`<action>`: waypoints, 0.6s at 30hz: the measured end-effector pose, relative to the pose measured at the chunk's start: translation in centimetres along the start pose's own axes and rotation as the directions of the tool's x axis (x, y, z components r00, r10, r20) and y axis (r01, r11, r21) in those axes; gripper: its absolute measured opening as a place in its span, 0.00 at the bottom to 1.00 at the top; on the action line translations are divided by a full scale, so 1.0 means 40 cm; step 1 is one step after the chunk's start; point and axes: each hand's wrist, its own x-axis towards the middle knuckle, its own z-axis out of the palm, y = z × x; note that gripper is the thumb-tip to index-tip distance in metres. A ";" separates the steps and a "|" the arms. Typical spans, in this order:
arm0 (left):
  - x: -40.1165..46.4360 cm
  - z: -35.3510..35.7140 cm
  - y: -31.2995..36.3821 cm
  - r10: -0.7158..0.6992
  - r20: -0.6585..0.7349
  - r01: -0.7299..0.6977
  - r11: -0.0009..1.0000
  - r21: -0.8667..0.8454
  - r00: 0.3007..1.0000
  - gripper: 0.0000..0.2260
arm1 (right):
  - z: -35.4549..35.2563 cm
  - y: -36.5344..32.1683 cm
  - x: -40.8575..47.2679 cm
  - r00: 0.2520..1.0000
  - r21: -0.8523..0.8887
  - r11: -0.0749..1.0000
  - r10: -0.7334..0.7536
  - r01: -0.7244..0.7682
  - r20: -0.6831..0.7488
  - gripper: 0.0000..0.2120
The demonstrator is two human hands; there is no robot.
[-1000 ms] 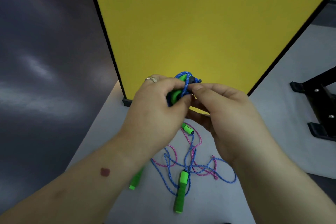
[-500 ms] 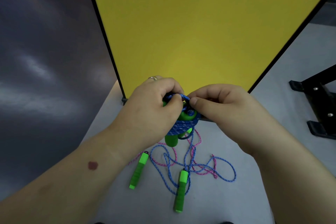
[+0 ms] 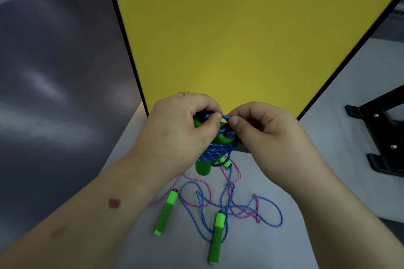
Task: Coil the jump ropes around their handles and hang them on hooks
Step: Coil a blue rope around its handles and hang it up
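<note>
My left hand (image 3: 175,131) grips a pair of green handles wound with blue rope, the coiled jump rope (image 3: 213,152), held in the air before the yellow board. My right hand (image 3: 264,133) pinches a short loop of that blue rope (image 3: 225,117) at the top of the bundle, thumb against forefinger. Below on the grey surface lie loose ropes: a tangled blue rope (image 3: 269,203) and a pink rope (image 3: 238,178), with two green handles (image 3: 166,212) (image 3: 216,238) lying flat. A third small green handle end (image 3: 225,162) shows under the bundle.
A tall yellow board (image 3: 240,39) with a black frame stands right behind my hands. A black metal stand (image 3: 384,137) sits on the grey surface (image 3: 328,137) at the right. Dark floor (image 3: 54,94) lies to the left. No hooks are in view.
The bundle has dropped lower and tipped so its handles point down. My right hand has shifted from over the bundle to pinching the rope loop at its top.
</note>
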 end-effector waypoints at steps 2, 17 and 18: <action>0.026 -0.005 0.004 0.010 -0.022 -0.010 1.000 0.004 1.000 0.05 | -0.011 -0.015 0.021 1.000 -0.034 0.999 0.001 -0.001 0.007 0.06; 0.450 -0.394 0.479 0.103 -0.037 -0.103 0.994 -0.022 0.994 0.06 | -0.365 -0.655 0.292 0.999 -0.166 0.985 -0.045 0.045 0.003 0.08; 0.477 -0.438 0.534 0.109 -0.028 -0.110 0.993 -0.029 0.994 0.06 | -0.404 -0.722 0.300 0.999 -0.176 0.983 -0.049 0.050 0.006 0.08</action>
